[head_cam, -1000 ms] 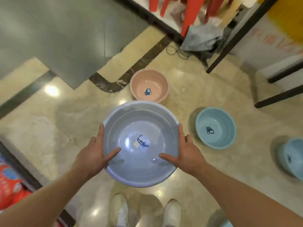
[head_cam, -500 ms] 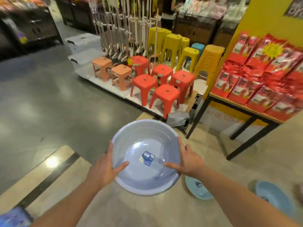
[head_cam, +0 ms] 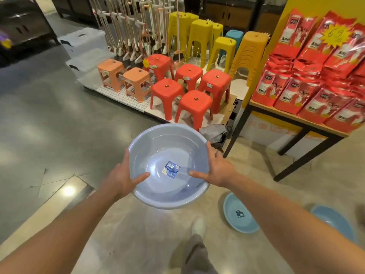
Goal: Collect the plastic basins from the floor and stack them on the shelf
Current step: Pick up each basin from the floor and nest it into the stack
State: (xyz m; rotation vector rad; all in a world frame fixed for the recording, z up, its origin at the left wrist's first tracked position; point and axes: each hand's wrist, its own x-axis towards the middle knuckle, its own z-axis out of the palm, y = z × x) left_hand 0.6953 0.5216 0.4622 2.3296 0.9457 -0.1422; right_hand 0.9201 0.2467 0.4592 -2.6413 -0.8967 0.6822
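Both hands hold a grey-blue plastic basin (head_cam: 167, 165) level above the floor (head_cam: 49, 135), the left hand (head_cam: 120, 178) and the right hand (head_cam: 219, 169) clasping opposite sides of its rim, thumbs lying inside the bowl near a blue label (head_cam: 171, 169) stuck to its bottom. Two light blue basins (head_cam: 240, 213) (head_cam: 333, 220) lie on the floor at lower right, near a black-legged counter (head_cam: 296, 119) stacked with red packages (head_cam: 316, 76). Beyond the held basin stand red stools (head_cam: 194, 106), orange stools (head_cam: 136, 83) and yellow stools (head_cam: 199, 36), with brooms (head_cam: 128, 36) racked behind them.
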